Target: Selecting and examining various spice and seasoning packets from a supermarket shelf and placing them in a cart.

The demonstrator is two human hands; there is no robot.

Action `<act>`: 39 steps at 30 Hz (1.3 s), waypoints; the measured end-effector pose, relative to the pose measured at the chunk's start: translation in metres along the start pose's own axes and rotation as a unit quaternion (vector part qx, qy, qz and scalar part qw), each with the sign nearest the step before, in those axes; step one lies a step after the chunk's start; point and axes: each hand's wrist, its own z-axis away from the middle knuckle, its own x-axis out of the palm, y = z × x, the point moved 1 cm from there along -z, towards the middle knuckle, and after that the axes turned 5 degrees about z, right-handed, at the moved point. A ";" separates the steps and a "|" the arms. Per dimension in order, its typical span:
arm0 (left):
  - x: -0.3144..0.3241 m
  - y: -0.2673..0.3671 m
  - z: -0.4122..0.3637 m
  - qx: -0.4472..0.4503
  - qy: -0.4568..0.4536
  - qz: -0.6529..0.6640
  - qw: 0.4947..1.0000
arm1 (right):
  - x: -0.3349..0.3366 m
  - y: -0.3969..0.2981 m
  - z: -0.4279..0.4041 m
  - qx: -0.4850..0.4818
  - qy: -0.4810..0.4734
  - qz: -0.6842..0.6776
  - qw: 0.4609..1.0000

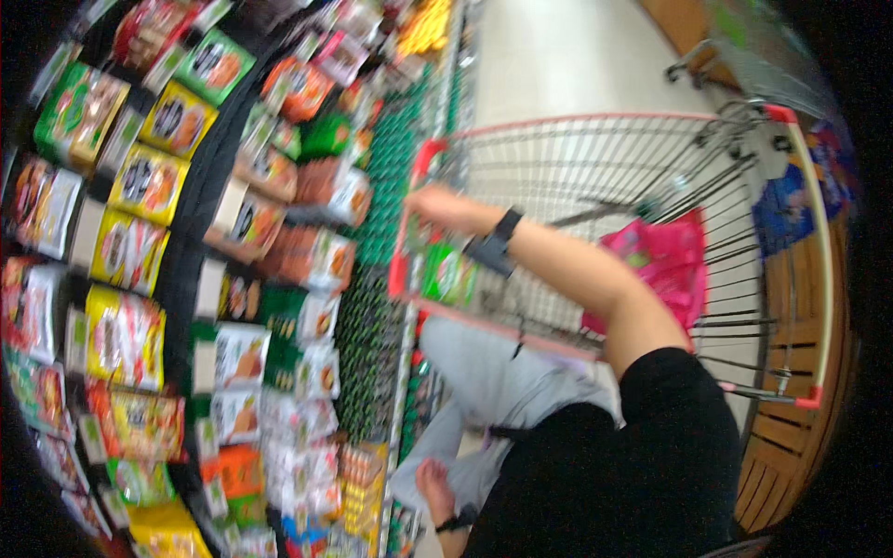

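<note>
My right hand [446, 210] reaches across the shopping cart [558, 127] to its red end rim, and the fingers look curled over that rim, though blur softens them. A dark band with a grey box-like device [490, 252] sits at this wrist. Just below the hand, a green packet [448, 273] lies inside the cart's end. A bright pink bag [652, 268] is toward the cart's handle end. My left hand [434, 483] hangs low beside my grey trousers [481, 370], near the shelf edge, with nothing visible in it. It too wears a dark wristband.
Tiered shelves hold many packaged foods, such as yellow packets [148, 185] and white packets [241, 354]. Green mesh matting [391, 167] lines the shelf front. Pale floor [558, 56] stretches beyond the cart. A slatted wooden stand [781, 432] rises past the cart's handle [823, 230].
</note>
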 end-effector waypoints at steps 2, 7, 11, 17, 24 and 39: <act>-0.021 -0.003 -0.004 0.011 -0.019 0.012 1.000 | 0.027 -0.040 0.016 -0.207 -0.075 0.088 0.972; 0.003 0.044 0.012 0.031 -0.011 -0.047 0.998 | 0.137 -0.075 0.060 -0.027 -0.292 -0.041 0.955; 0.044 0.089 0.011 0.088 -0.078 -0.042 0.992 | 0.207 -0.063 0.101 0.027 -0.476 -0.033 0.879; 0.059 0.110 0.022 0.133 0.013 -0.140 0.981 | 0.253 0.031 0.104 -0.173 -0.523 0.082 0.830; 0.043 0.118 0.037 0.144 0.073 -0.158 0.974 | 0.230 0.071 0.071 -0.295 -0.486 0.194 0.800; 0.057 0.132 0.036 0.132 0.124 0.038 0.983 | 0.217 0.050 0.079 -0.089 -0.518 0.063 0.848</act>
